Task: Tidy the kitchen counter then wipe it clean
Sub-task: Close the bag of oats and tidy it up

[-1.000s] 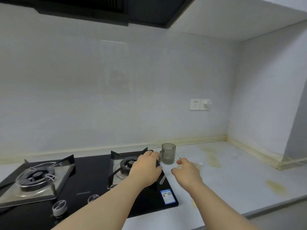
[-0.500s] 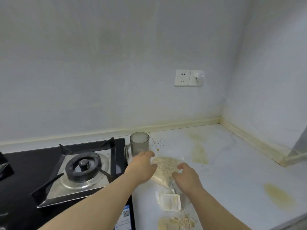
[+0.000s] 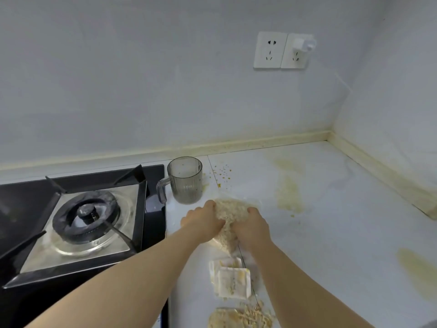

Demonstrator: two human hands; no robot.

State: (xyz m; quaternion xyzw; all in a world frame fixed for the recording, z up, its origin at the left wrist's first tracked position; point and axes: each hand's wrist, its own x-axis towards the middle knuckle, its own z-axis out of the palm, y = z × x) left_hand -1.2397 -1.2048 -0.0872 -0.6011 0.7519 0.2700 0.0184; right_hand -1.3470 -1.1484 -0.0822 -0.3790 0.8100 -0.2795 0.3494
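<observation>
A clear bag of oat flakes lies on the white counter just in front of a grey ribbed plastic mug. My left hand grips the bag's left side and my right hand grips its right side, fingers curled into the plastic. Nearer me lie two small white sachets and a pile of spilled flakes.
A gas hob with a black burner fills the left. Yellow stains and crumbs mark the counter; another stain sits at the right. A double wall socket holds a white plug.
The view has tilted down and shifted right from the hob to the counter. Both hands have closed in on the bag of flakes and now grip it from either side.
</observation>
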